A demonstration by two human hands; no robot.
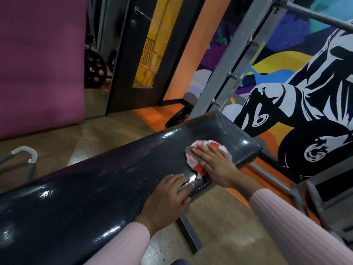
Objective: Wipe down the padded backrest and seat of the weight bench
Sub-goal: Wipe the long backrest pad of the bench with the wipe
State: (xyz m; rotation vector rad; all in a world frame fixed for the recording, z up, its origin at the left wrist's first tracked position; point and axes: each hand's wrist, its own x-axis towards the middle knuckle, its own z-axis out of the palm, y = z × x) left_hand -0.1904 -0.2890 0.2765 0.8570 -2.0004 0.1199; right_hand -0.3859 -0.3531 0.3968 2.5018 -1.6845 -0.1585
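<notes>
The long black padded bench [107,180] runs from lower left to upper right, its glossy surface streaked and damp-looking. Near its far end lies a crumpled red, white and grey cloth [200,148]. My right hand [215,165] lies flat on the cloth, fingers spread, pressing it onto the pad. My left hand [168,199] rests on the near edge of the pad just behind the cloth, fingers curled over the side. Both arms wear pink ribbed sleeves.
A grey steel rack upright [235,60] and a barbell [321,18] stand beyond the bench's far end. Behind is a painted mural wall [305,83]. Weight plates [94,68] sit at the back left by a maroon mat [38,64]. A grey frame [324,199] stands at right.
</notes>
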